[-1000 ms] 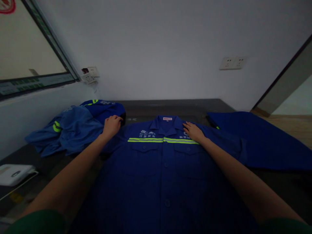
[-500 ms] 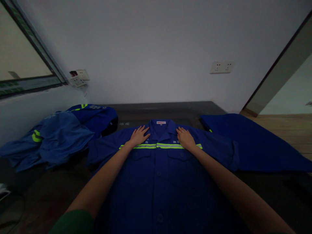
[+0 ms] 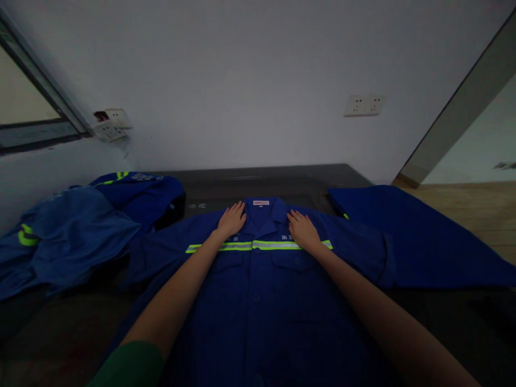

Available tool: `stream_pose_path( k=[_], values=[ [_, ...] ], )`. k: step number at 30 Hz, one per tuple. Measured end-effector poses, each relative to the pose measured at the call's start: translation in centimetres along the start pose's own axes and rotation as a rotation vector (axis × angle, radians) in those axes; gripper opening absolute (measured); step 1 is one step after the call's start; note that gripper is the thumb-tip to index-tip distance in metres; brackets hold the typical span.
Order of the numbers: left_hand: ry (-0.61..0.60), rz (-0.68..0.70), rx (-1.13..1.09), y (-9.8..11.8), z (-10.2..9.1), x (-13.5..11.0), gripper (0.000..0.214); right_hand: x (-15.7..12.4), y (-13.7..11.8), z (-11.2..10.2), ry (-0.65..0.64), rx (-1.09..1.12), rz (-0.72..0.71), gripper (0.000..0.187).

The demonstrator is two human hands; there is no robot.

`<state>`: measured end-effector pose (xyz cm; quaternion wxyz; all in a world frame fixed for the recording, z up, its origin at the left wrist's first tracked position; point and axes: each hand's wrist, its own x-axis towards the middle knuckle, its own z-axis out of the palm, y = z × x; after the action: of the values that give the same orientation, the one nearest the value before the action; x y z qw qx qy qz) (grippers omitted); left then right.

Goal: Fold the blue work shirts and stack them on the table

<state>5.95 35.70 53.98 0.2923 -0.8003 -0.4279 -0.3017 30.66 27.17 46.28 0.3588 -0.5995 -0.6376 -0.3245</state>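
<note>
A dark blue work shirt (image 3: 258,301) with a yellow-green reflective chest stripe lies spread front-up on a dark table (image 3: 258,180), collar away from me. My left hand (image 3: 231,219) rests flat on the shirt just left of the collar, fingers stretched out. My right hand (image 3: 301,230) lies flat just right of the collar, fingers also stretched out. Both hands hold nothing. The shirt's right sleeve reaches out toward another blue garment.
A heap of blue work clothes (image 3: 84,226) with reflective stripes lies at the left of the table. Another dark blue garment (image 3: 407,236) is spread at the right, over the table edge. Wall sockets (image 3: 364,105) sit on the white wall behind; wooden floor shows at far right.
My left hand came off the clothes heap at the left and settled flat beside the collar. My right hand stayed near the collar. The view has swung to the right.
</note>
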Motion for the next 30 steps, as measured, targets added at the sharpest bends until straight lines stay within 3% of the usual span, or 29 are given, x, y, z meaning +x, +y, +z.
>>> stream_pose_path(
  k=[5, 10, 14, 18, 25, 30],
  values=[
    [-0.034, -0.086, 0.001, 0.5, -0.5, -0.1, 0.061, -0.1, 0.1, 0.0, 0.049, 0.074, 0.028, 0.054],
    [-0.025, -0.103, -0.008, 0.8, -0.3, -0.4, 0.062, 1.1, -0.8, -1.0, 0.123, 0.148, -0.045, 0.055],
    [-0.014, -0.093, -0.014, 0.7, -0.5, -0.3, 0.064, 3.6, -2.0, -1.3, 0.029, 0.145, -0.004, 0.055],
    [-0.009, -0.088, 0.016, 1.1, -1.1, 0.2, 0.068, 5.0, -2.3, -0.2, -0.067, 0.087, 0.043, 0.059],
    [0.214, -0.027, 0.073, 1.6, -0.3, 0.8, 0.050, 4.9, -1.8, 1.1, -0.026, 0.062, 0.042, 0.058],
    [0.110, 0.073, 0.040, 1.2, 0.2, 1.2, 0.053, 4.9, -2.0, 0.8, 0.068, 0.075, -0.010, 0.054]
  ],
)
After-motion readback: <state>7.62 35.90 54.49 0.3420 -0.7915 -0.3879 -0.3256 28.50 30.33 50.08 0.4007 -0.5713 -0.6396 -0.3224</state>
